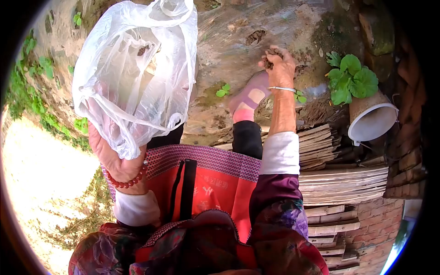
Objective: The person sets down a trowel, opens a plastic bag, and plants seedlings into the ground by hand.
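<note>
A white translucent plastic bag (135, 91) hangs with its mouth spread open at the upper left. My left hand (112, 158) grips it from below, its fingers partly hidden behind the thin plastic. A small dark brown bit (142, 50) shows inside the bag. To the right, my right hand (283, 68) is held low over the ground, fingers curled around a crumbly brown clump of soil (269, 59). Another dark brown clump (255, 37) lies on the ground just beyond that hand.
My right shoe (250, 94) stands on the packed earth beside my right forearm. At the right are a leafy green plant (352, 79), a tipped white bucket (373, 121), stacked wooden slats (343, 185) and a brick surface (376, 224). Weeds (43, 68) grow at the left.
</note>
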{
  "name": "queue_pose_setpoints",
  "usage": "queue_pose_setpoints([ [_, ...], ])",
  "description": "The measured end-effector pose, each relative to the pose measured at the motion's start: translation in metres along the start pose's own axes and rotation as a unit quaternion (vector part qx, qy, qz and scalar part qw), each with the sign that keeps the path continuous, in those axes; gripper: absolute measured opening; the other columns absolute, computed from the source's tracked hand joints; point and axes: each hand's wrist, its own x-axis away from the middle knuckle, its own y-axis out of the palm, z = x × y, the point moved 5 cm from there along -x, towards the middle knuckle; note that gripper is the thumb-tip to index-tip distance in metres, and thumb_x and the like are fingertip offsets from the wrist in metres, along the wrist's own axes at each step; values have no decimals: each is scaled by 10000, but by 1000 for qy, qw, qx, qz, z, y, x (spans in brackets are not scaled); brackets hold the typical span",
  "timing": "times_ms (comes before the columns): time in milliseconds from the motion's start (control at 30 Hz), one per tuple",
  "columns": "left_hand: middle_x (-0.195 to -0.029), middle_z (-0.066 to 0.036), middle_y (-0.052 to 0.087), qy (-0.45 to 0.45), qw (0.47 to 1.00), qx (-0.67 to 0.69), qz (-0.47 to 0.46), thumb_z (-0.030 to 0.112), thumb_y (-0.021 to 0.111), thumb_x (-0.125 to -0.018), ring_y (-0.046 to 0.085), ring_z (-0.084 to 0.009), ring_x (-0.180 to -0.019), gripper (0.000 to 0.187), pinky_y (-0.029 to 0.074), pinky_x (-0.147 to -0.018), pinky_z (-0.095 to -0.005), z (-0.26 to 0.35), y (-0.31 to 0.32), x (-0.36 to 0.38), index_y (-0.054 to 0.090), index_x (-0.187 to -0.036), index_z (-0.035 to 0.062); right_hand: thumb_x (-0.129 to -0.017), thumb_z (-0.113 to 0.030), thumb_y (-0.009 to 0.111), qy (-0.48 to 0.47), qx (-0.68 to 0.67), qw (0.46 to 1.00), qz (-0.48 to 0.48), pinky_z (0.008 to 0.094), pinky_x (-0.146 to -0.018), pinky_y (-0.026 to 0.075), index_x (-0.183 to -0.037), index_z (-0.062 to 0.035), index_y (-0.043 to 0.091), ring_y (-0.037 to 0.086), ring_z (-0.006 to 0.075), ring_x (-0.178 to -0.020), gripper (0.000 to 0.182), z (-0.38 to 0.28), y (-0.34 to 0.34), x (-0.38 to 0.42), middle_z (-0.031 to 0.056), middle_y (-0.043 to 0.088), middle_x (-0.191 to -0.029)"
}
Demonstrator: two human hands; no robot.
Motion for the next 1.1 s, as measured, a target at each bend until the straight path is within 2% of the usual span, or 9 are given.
queue_pose_setpoints([
  [167, -1233, -127, 480, 28, 998, 38, 33, 298, 374, -910, 463, -288, -1128, 407, 339, -974, -473, 14, -11, 2, 451, -1213, 37, -777, 43, 494, -66, 55, 996, -27, 273, -507, 542, -956, 89, 498, 566, 185, -557, 184, 2, 22, -10, 154, 548, -823],
  [400, -1248, -124, 466, 62, 995, 75, 4, 306, 375, -907, 441, -285, -1150, 418, 317, -988, -473, 33, -19, 0, 446, -1218, 34, -851, -165, 504, -49, 277, 959, 44, 259, -390, 417, -899, 74, 485, 598, 180, -509, 244, 3, 34, -14, 115, 589, -668],
  [467, -1247, -124, 467, 73, 994, 81, 12, 304, 375, -908, 443, -283, -1147, 418, 321, -985, -472, 36, -22, 2, 445, -1219, 34, -845, -302, 521, -173, 516, 834, 91, 446, -535, 451, -850, 61, 525, 577, 373, -607, 362, -2, 34, -26, 230, 580, -691],
  [500, -1246, -123, 468, 76, 993, 85, 14, 304, 374, -908, 444, -283, -1145, 418, 323, -983, -472, 38, -23, 3, 444, -1219, 34, -827, -356, 508, -160, 499, 847, 94, 492, -655, 431, -860, 49, 549, 536, 463, -683, 409, 2, 33, -28, 268, 576, -743],
  [633, -1243, -123, 471, 85, 991, 101, 18, 301, 374, -908, 450, -280, -1139, 418, 331, -977, -471, 42, -28, 4, 442, -1221, 33, -822, -231, 516, -213, 457, 863, 31, 444, -595, 458, -918, 40, 554, 588, 372, -662, 291, 9, 39, -26, 217, 595, -731],
  [700, -1242, -122, 472, 87, 990, 106, 20, 299, 373, -908, 452, -278, -1137, 418, 335, -974, -471, 42, -30, 6, 441, -1222, 32, -802, -74, 503, -73, 344, 936, -20, 369, -564, 487, -971, 42, 543, 623, 259, -672, 209, 11, 49, -14, 172, 596, -729],
  [800, -1240, -122, 474, 88, 989, 113, 22, 297, 373, -908, 456, -276, -1132, 418, 341, -970, -470, 43, -32, 7, 440, -1223, 31, -783, 20, 499, -51, 269, 961, -28, 301, -492, 491, -1014, 50, 525, 611, 168, -600, 234, 22, 46, -17, 137, 585, -721],
  [1033, -1238, -119, 477, 87, 984, 147, 56, 294, 371, -909, 464, -273, -1125, 418, 343, -968, -472, 44, -38, 10, 437, -1227, 31, -810, -38, 519, -13, 295, 955, 0, 309, -378, 446, -1013, 58, 520, 530, 164, -402, 224, -8, 54, 3, 137, 587, -689],
  [1100, -1242, -116, 472, 81, 986, 142, 14, 280, 388, -902, 457, -258, -1132, 407, 338, -976, -426, 46, -35, 9, 439, -1218, 29, -836, -96, 500, -51, 428, 902, -11, 287, -380, 434, -986, 48, 530, 519, 159, -388, 210, -21, 68, 11, 123, 584, -668],
])
